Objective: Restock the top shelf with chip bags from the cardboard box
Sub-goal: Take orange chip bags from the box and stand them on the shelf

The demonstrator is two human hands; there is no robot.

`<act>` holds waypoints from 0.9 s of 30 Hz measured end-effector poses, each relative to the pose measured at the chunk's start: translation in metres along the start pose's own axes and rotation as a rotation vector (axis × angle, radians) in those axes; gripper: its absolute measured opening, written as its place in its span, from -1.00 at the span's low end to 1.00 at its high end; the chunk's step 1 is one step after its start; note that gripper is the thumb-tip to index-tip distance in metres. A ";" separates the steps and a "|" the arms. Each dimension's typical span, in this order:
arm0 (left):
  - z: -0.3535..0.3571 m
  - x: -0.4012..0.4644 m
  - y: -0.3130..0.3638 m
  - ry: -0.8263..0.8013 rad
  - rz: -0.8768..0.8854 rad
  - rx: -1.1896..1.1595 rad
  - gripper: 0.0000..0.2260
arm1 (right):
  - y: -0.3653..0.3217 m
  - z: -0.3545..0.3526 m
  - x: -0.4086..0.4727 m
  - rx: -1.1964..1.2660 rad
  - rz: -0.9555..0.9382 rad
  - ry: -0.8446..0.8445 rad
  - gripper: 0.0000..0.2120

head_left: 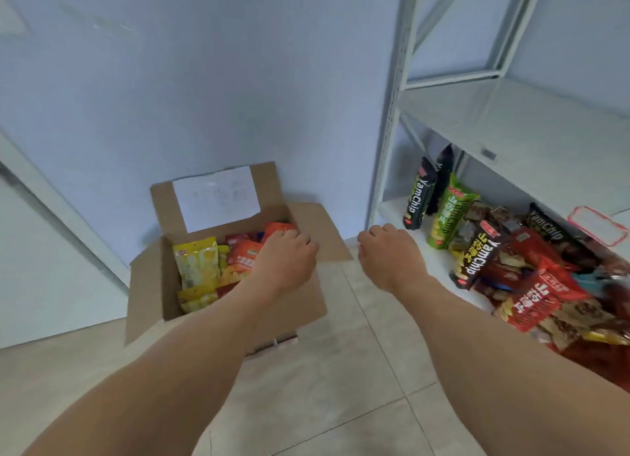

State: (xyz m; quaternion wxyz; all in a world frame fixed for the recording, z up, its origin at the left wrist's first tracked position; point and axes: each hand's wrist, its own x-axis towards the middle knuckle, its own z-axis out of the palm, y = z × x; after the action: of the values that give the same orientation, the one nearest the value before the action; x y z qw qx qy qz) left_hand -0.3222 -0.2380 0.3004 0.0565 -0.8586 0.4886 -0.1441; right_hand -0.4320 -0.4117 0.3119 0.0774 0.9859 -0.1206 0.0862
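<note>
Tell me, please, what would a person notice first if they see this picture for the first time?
Two bare forearms reach forward: the left hand is over the open cardboard box on the floor by the wall, the right hand just beside it. In the box lie yellow chip bags and orange chip bags. To the right, a white metal rack has a low shelf crowded with snack packs, while the shelf above is bare.
</note>
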 end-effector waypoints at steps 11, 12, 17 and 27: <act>0.119 -0.045 -0.182 -0.177 -0.314 -0.135 -0.74 | -0.154 0.098 0.137 0.259 -0.102 -0.088 -0.85; 0.132 -0.045 -0.198 -0.201 -0.355 -0.159 -0.73 | -0.163 0.110 0.151 0.277 -0.104 -0.119 -0.84; 0.196 -0.044 -0.258 -0.325 -0.543 -0.327 -0.68 | -0.202 0.168 0.207 0.314 -0.057 -0.208 -0.74; 0.344 0.003 -0.323 -0.551 -0.731 -0.832 -0.54 | -0.244 0.301 0.274 0.701 0.626 -0.458 -0.71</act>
State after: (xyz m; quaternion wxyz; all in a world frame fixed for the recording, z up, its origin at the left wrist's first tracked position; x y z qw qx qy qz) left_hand 0.0492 -0.0891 0.0503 -0.2123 -0.9262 0.1456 0.2755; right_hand -0.0630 -0.2910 0.0389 -0.3152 0.8629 -0.3874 -0.0774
